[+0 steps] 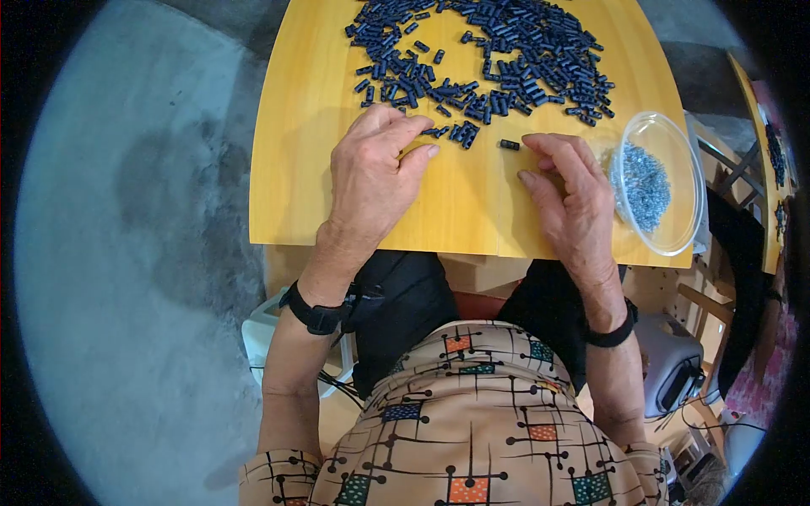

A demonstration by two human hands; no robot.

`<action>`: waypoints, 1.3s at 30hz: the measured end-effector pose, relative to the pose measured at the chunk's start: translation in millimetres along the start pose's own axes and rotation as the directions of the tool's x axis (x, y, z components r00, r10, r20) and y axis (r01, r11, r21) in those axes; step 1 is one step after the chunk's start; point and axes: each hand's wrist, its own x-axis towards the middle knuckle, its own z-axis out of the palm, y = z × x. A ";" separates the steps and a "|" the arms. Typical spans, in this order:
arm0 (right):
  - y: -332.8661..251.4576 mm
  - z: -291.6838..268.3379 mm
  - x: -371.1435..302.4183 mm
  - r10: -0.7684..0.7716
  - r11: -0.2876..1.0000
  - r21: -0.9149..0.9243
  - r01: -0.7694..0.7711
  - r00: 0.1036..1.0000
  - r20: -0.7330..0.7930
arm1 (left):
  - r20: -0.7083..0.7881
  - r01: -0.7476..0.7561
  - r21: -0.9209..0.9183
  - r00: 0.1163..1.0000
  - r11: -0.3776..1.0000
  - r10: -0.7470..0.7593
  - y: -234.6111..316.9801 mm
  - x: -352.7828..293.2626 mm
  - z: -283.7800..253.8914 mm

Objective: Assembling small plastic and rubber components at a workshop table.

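Observation:
My left hand [371,173] is over the yellow table, thumb and index finger apart, nothing visible between them. Beside its fingertips sits a small cluster of short black cylindrical pieces [463,135]. To the right of these, a single black cylinder [509,145] lies on its side, close to the index fingertip of my right hand [574,190]. That hand is curved with thumb and index finger apart. A large loose spread of the same black cylinders [540,63] covers the far part of the table. The left hand's other fingers are partly hidden.
At the table's right edge stands a clear round plastic tub [699,190] with many small silvery parts [648,187]. The yellow tabletop [291,169] ends just before my lap. A grey appliance-like box [666,358] is low on the right. Another person sits at the far right.

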 end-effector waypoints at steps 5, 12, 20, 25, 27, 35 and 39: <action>-0.2 -1.2 -0.5 0.003 0.999 0.037 -0.003 1.000 -0.003 | 0.011 0.048 0.016 0.999 0.999 -0.048 5.0 -1.3 1.4; 1.9 -1.9 -1.5 -0.018 0.999 0.045 0.018 1.000 -0.011 | -0.028 -0.025 0.041 0.999 0.999 0.027 6.3 2.5 8.8; 1.7 0.2 -2.2 -0.014 0.999 0.050 0.015 1.000 -0.007 | 0.019 0.058 0.024 0.998 0.998 -0.058 10.0 0.4 4.5; 1.8 -1.1 -1.8 -0.010 0.998 0.068 0.010 1.000 0.002 | 0.092 0.037 0.010 0.995 0.999 -0.037 7.4 3.0 -0.6; 1.7 -0.6 -2.2 -0.008 0.998 0.065 0.009 1.000 -0.008 | 0.098 0.024 0.001 0.995 1.000 -0.024 6.8 2.9 -1.0; 4.1 1.2 -0.5 0.036 0.999 0.040 -0.034 0.999 -0.038 | 0.110 0.033 -0.024 0.994 0.999 -0.030 6.3 2.0 -8.3; 4.8 4.5 3.5 0.042 0.999 -0.005 -0.042 0.999 -0.030 | 0.105 0.029 -0.040 0.994 0.999 -0.025 0.5 -0.1 -9.5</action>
